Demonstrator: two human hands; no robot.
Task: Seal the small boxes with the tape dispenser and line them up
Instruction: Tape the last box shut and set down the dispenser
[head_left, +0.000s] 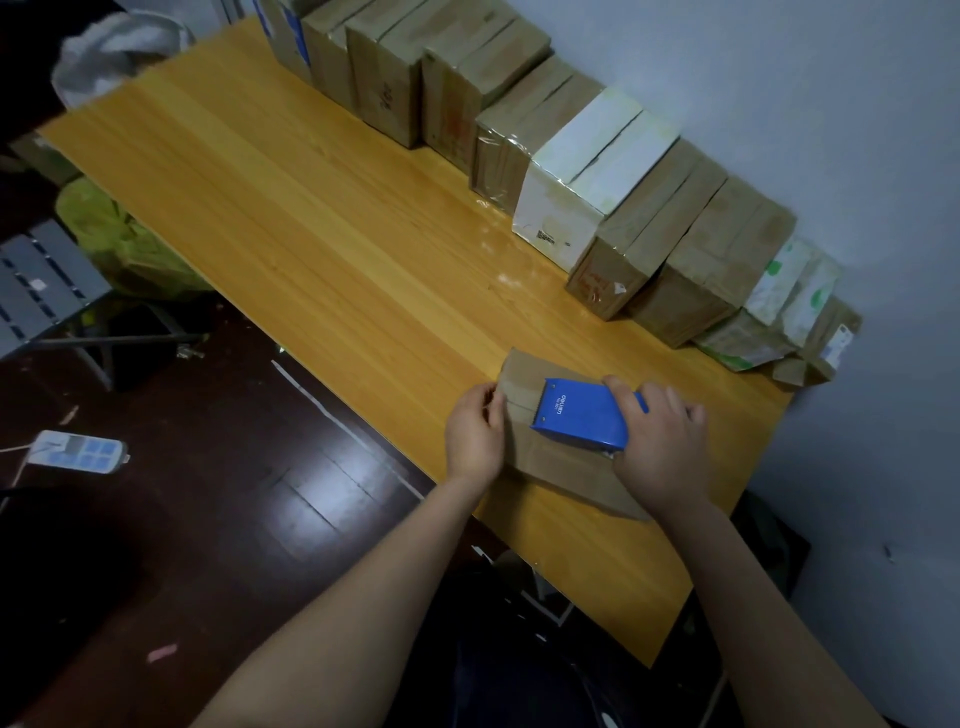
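Note:
A small brown cardboard box (558, 475) lies on the wooden table (322, 249) near its front edge. On top of it sits a blue tape dispenser (584, 418), its toothed edge pointing left. My right hand (662, 447) grips the dispenser's rear end. My left hand (475, 434) holds the box's left end, fingers curled over its edge. A line of several taped boxes, mostly brown (727, 260) with a white one (587, 182), stands along the wall at the back of the table.
A white wall (831, 130) borders the table on the right. Dark floor lies to the left, with a white power strip (78, 452), a grey folding stool (41, 291) and a green bag (124, 244). Bare wood stretches across the table's left and middle.

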